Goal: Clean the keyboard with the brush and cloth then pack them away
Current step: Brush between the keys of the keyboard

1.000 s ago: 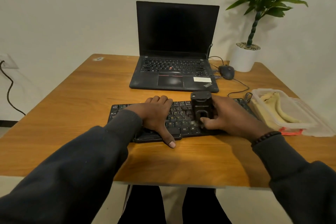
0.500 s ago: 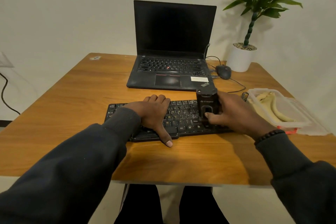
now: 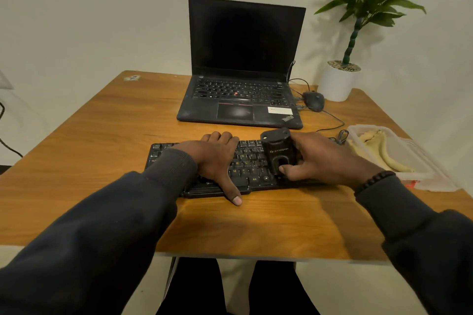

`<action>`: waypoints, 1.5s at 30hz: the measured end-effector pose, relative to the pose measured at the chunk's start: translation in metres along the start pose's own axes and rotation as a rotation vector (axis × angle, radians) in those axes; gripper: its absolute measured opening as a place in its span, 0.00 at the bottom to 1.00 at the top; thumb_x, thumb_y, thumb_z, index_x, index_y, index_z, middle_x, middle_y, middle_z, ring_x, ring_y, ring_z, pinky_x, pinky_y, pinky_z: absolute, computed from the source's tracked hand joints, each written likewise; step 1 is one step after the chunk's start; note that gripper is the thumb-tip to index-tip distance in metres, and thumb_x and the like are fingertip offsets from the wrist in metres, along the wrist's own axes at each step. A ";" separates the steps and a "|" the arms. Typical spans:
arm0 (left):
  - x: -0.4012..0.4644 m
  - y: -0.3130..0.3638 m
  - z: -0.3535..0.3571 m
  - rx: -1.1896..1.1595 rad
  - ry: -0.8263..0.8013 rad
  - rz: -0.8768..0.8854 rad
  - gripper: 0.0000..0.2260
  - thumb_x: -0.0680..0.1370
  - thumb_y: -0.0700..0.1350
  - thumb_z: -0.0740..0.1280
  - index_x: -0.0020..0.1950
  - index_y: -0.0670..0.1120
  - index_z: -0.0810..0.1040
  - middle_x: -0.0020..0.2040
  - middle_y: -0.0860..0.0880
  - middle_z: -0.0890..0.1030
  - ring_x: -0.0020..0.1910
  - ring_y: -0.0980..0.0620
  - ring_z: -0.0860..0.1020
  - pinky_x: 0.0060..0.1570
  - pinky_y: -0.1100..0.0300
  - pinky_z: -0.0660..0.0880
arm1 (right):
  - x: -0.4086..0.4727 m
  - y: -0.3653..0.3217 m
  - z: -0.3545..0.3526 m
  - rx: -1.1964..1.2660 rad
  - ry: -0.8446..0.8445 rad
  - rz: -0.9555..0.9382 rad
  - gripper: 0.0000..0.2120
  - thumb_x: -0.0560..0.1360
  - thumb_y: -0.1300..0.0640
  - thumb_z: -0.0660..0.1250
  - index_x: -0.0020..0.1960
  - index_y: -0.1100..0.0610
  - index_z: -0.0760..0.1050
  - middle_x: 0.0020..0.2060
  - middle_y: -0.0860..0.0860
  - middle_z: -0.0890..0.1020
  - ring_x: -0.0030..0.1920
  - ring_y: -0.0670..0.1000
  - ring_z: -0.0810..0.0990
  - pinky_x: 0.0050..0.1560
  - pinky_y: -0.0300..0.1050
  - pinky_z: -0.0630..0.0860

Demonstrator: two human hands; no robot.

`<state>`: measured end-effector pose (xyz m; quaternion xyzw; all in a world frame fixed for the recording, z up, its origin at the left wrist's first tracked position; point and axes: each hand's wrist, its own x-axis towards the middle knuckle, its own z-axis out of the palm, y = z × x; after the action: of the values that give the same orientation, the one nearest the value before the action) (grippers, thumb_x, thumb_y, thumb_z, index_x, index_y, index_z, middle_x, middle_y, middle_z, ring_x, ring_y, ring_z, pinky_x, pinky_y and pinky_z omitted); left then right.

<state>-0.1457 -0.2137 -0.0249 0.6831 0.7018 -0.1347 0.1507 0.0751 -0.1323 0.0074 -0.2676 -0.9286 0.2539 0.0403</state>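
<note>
Head view shows our left hand lying flat on the keyboard to steady it while our right hand grips the black brush upright on the keys, so we judge brushing is underway and further strokes come next.

A wooden table is carrying a black keyboard near its front edge. Behind the keyboard an open black laptop is sitting with its screen dark. Right of the laptop a black mouse is lying beside a white plant pot, and nearer the keyboard's right end a clear plastic container is resting.
</note>
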 end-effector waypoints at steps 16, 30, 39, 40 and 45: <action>0.003 -0.002 0.002 -0.008 0.005 -0.004 0.65 0.57 0.74 0.74 0.81 0.48 0.45 0.78 0.48 0.53 0.75 0.42 0.54 0.75 0.40 0.56 | 0.021 -0.015 -0.004 -0.032 -0.051 -0.051 0.19 0.73 0.53 0.73 0.58 0.45 0.68 0.46 0.41 0.78 0.47 0.40 0.79 0.41 0.33 0.77; 0.005 -0.002 0.001 -0.017 0.005 -0.004 0.65 0.55 0.74 0.75 0.81 0.48 0.45 0.77 0.48 0.54 0.75 0.43 0.54 0.75 0.40 0.57 | 0.024 -0.010 -0.004 -0.044 -0.097 -0.042 0.17 0.72 0.53 0.73 0.55 0.44 0.68 0.46 0.41 0.80 0.46 0.38 0.79 0.42 0.32 0.77; 0.005 -0.002 0.001 0.000 -0.008 -0.011 0.66 0.56 0.74 0.74 0.81 0.47 0.44 0.78 0.47 0.52 0.76 0.42 0.53 0.75 0.39 0.56 | 0.019 -0.001 -0.001 0.061 -0.049 -0.029 0.18 0.72 0.52 0.73 0.57 0.45 0.69 0.48 0.42 0.81 0.47 0.39 0.81 0.46 0.36 0.80; 0.004 -0.002 0.001 0.003 -0.009 -0.012 0.66 0.56 0.74 0.74 0.81 0.47 0.44 0.78 0.47 0.52 0.76 0.42 0.53 0.75 0.39 0.56 | 0.019 0.001 -0.001 0.068 -0.037 -0.029 0.18 0.72 0.52 0.73 0.58 0.45 0.69 0.48 0.43 0.81 0.47 0.39 0.81 0.45 0.36 0.80; 0.005 -0.001 0.001 0.008 -0.016 -0.015 0.66 0.56 0.74 0.74 0.81 0.47 0.44 0.78 0.47 0.52 0.76 0.42 0.53 0.75 0.39 0.56 | 0.019 0.005 -0.001 0.071 -0.022 -0.017 0.19 0.72 0.52 0.73 0.59 0.46 0.70 0.49 0.43 0.81 0.49 0.41 0.81 0.46 0.37 0.79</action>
<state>-0.1471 -0.2092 -0.0275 0.6773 0.7051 -0.1443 0.1525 0.0621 -0.1183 0.0046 -0.2553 -0.9217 0.2890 0.0417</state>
